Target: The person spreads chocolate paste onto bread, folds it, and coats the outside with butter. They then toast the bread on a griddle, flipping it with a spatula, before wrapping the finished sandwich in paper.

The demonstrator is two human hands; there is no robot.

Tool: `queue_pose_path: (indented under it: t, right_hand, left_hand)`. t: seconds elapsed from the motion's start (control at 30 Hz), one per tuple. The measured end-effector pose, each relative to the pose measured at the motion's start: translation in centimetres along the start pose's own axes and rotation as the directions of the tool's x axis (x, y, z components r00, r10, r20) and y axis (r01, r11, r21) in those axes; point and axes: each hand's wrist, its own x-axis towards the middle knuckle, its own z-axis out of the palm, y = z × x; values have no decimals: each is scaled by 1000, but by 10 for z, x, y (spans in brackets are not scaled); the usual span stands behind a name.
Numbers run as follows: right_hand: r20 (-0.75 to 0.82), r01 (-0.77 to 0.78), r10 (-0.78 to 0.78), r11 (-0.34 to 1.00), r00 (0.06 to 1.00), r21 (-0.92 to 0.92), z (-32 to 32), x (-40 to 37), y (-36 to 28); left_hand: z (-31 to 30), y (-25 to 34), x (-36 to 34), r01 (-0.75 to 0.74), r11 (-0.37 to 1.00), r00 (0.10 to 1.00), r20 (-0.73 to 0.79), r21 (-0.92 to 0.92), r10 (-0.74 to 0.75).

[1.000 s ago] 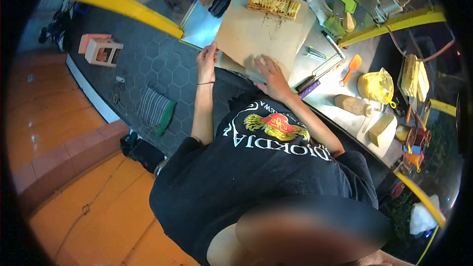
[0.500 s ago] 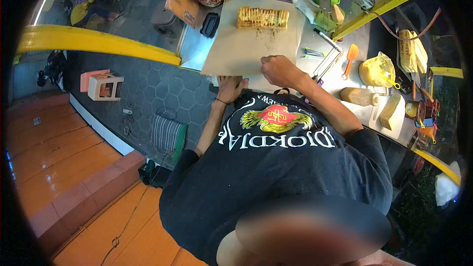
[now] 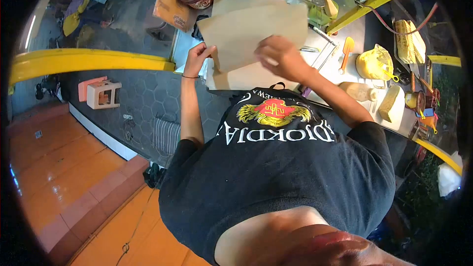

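My left grip [image 3: 209, 51] pinches the raised paper [image 3: 251, 29] narrowly by its left edge; my right grip [image 3: 261, 51] curls beside it, too blurred to tell whether it holds.

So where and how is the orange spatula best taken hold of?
I'd grip the orange spatula by its slim handle, coming from the person's side: it lies with the broad blade pointing away and the handle toward the person. The right hand looks the nearer one for it.
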Motion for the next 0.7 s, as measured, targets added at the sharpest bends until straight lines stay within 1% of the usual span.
queue_pose_path:
  t: [0.03,0.07,0.1,0.13,0.17,0.2,0.23,0.27,0.3,0.33,0.37,0.4,0.43,0.47,0.5,0.53,0.57,0.6,0.63,0.67,0.7]
  right_hand:
    - [65,-24,34,990,997,-138,17,-11,9]
    - [125,-41,78,961,989,-273,31,-19,18]
    - [113,-52,86,959,990,-279,42,-26,30]
    - [203,-146,248,896,947,-418,51,-32,43]
    - [266,-211,411,805,872,-554,55,-34,54]
    - [258,-219,416,804,872,-553,57,-34,61]
    - [256,-190,386,806,886,-560,58,-34,67]
    - [257,-161,358,810,898,-564,60,-34,70]
    - [290,-158,382,801,877,-578,58,-29,74]
    - [286,-160,383,799,878,-579,58,-26,80]
    - [304,-178,385,825,871,-536,59,-26,85]
    - [323,-194,384,849,865,-491,59,-25,90]
    - [325,-191,382,851,865,-489,57,-19,95]
    - [439,-240,501,817,746,-525,53,-11,98]
    - [531,-278,602,775,596,-567,49,-5,99]
    - [526,-278,603,773,600,-570,47,-2,99]
    - [528,-238,579,781,622,-577,44,-1,99]
    - [531,-201,557,787,639,-583,42,-1,98]
    - [524,-208,562,783,640,-586,44,-6,103]
    - [504,-143,467,820,727,-554,48,-11,105]
    - [476,-71,361,849,802,-524,51,-16,109]
  left_hand:
    - [5,2,2,1,999,999,-46,-48,-3]
    - [9,3,5,-6,999,999,-32,-40,4]
    - [12,3,7,23,999,995,-99,-22,-25]
    - [13,-1,8,53,999,984,-168,-8,-54]
    - [-14,-36,22,106,976,986,-144,193,-79]
    - [-8,-33,24,105,974,987,-138,200,-79]
    - [8,-28,26,-40,852,906,-340,523,251]
    - [25,-20,23,-63,601,711,-387,797,587]
    - [43,-1,22,-125,447,733,-221,886,643]
    - [62,5,27,-264,438,793,-65,859,606]
    - [80,6,28,-393,441,824,96,807,558]
    - [94,7,31,-390,443,825,93,807,557]
    - [104,7,36,-407,412,878,225,815,421]
    - [107,6,39,-428,383,900,345,819,267]
    - [106,7,42,-426,382,900,344,820,267]
    - [106,10,47,-390,349,921,365,852,138]
    - [106,12,52,-360,308,926,377,881,7]
    - [106,13,53,-368,304,923,384,879,6]
    - [108,16,53,-353,248,930,367,902,-10]
    - [110,18,49,-336,193,937,348,922,-28]
    - [113,18,47,-341,190,935,353,921,-28]
